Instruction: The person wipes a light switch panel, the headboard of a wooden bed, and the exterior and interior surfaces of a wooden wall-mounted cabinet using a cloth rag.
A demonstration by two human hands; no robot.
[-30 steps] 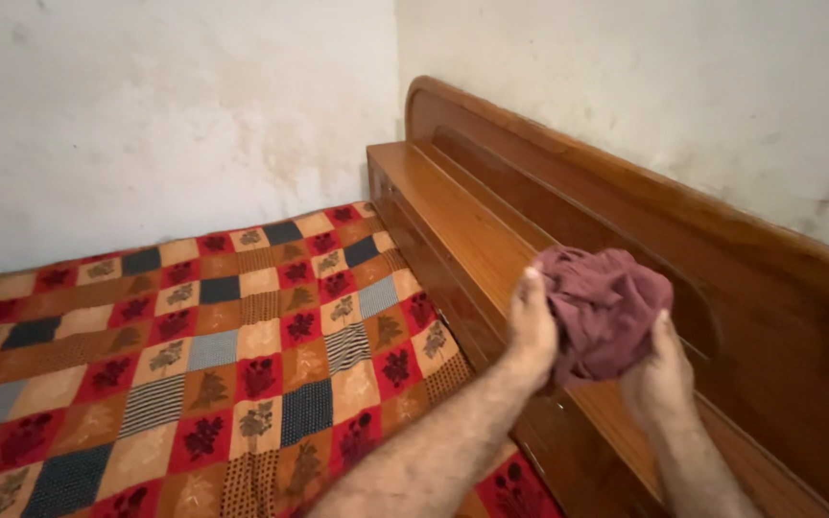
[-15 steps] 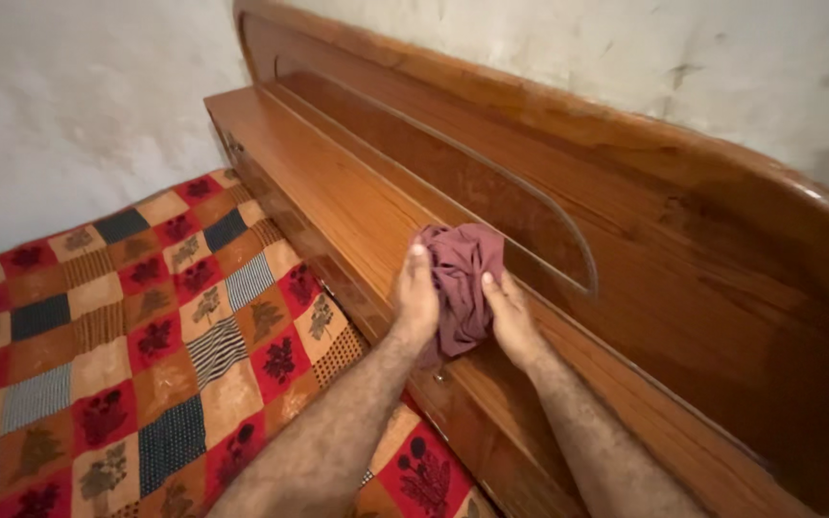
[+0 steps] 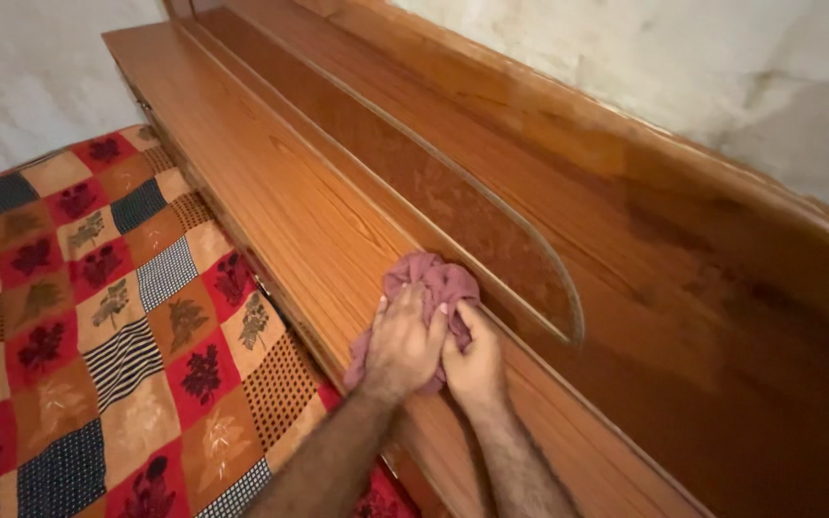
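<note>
Maroon cloth [image 3: 431, 280], bunched and soft, lies on the wooden headboard shelf [image 3: 271, 182]. Left hand [image 3: 401, 343] and right hand [image 3: 473, 357] press down on it, fingers curled over its near half. Judged light, limp and non-slip; best gathered at the bunched middle.

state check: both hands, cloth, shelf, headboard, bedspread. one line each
Left hand: flat on the cloth, pressing down.
Right hand: beside the left, grip on the cloth.
Cloth: maroon, bunched, on the shelf.
Shelf: wooden, glossy.
Headboard: upright, against the wall.
Bedspread: patchwork, spread flat.
</note>
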